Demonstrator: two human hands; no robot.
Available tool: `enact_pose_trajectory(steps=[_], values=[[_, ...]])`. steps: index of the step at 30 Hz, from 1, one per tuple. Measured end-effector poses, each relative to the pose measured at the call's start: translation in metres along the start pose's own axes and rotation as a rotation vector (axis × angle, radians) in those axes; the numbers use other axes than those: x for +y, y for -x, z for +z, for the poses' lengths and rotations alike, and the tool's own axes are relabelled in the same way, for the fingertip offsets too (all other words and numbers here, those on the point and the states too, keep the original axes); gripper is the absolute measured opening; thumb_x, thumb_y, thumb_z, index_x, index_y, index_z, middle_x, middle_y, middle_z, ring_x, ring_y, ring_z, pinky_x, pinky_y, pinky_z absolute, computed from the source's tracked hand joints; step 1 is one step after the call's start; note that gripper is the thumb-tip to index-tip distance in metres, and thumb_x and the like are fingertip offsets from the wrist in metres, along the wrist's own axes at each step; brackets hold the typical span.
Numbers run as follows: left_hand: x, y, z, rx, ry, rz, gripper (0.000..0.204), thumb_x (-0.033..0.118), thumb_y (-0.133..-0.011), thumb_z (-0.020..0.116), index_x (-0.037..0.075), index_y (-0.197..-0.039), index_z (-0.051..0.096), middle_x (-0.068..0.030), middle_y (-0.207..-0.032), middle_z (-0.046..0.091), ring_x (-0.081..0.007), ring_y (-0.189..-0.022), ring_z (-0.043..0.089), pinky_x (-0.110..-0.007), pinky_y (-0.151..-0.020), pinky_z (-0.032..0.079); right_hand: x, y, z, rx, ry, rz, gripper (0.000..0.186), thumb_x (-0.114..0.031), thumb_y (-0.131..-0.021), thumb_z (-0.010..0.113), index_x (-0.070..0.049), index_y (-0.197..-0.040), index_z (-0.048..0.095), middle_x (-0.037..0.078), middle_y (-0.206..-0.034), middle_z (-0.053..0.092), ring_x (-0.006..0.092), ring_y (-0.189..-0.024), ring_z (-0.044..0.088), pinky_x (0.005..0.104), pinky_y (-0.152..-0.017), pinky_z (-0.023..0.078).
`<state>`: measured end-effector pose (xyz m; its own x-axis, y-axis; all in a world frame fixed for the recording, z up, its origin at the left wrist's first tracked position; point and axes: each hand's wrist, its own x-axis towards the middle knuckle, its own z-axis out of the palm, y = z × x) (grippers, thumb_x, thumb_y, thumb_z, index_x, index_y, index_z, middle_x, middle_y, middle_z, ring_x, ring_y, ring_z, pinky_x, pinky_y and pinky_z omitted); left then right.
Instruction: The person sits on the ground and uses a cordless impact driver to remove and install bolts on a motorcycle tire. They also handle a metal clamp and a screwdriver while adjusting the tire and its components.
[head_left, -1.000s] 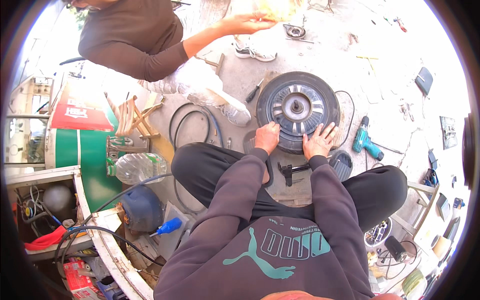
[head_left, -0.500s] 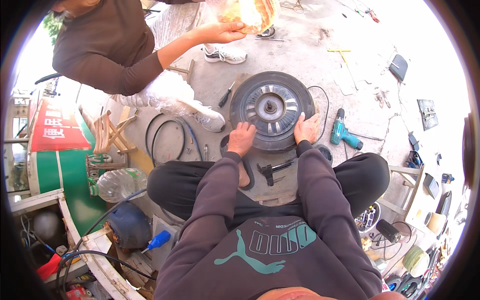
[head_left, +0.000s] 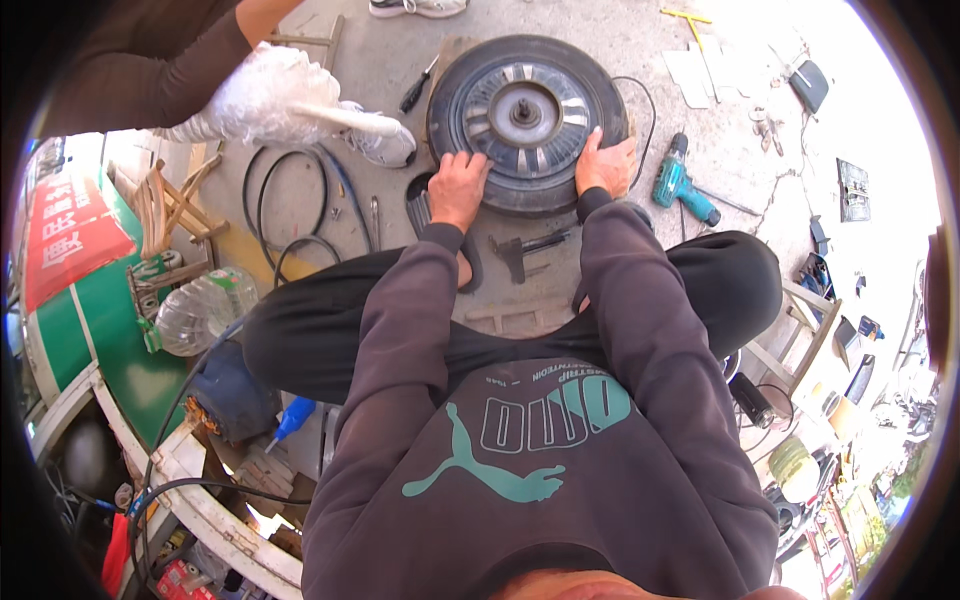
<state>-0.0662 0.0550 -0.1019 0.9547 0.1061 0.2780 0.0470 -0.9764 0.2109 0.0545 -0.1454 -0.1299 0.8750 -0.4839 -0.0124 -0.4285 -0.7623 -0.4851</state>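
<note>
A wheel (head_left: 527, 190) with a black tyre and a grey spoked hub lies flat on the ground before me, a threaded axle sticking up from its middle. My left hand (head_left: 460, 188) is closed over the tyre's near left edge with its fingers curled. At the near right edge, my right hand (head_left: 607, 163) grips the tyre, thumb on top and the other fingers down its side. A thin black cable (head_left: 652, 130) curves out beside the wheel. Between my feet and the wheel lies a dark caliper-shaped tool (head_left: 515, 256).
Right of the wheel lies a teal cordless drill (head_left: 682, 185); left of it, a screwdriver (head_left: 415, 90) and a coiled black hose (head_left: 262, 205). Another person's shoe (head_left: 385, 145) stands close by. A clear plastic bottle (head_left: 205, 312) and a wooden stool (head_left: 180, 200) are further left.
The view has shifted, so the wheel and ground appear higher in the picture. The other person's hand with the lit, bag-like thing has left the view. Both my hands stay on the tyre.
</note>
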Motion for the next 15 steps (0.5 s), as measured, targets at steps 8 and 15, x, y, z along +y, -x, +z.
enact_pose_trajectory(steps=[8,15], values=[[-0.029,-0.012,0.005,-0.075,-0.015,0.282,0.017,0.024,-0.09,0.067,0.013,-0.083,0.056,-0.0027,-0.072,0.06,-0.0219,-0.072,0.065,-0.036,-0.059,0.055,-0.004,-0.001,-0.001,-0.061,-0.02,0.004,0.074,-0.052,-0.088,0.065,0.003,-0.134,0.049,0.025,-0.131,0.058,0.0384,-0.124,0.054,0.0482,-0.102,0.045],[-0.037,-0.017,0.004,-0.111,0.003,0.411,0.008,0.016,-0.086,0.063,0.012,-0.085,0.056,-0.0033,-0.072,0.06,-0.02,-0.073,0.065,-0.034,-0.06,0.053,0.001,0.002,0.001,-0.039,-0.026,-0.003,0.076,-0.053,-0.088,0.065,0.004,-0.135,0.047,0.025,-0.132,0.057,0.0391,-0.125,0.053,0.0502,-0.102,0.045]])
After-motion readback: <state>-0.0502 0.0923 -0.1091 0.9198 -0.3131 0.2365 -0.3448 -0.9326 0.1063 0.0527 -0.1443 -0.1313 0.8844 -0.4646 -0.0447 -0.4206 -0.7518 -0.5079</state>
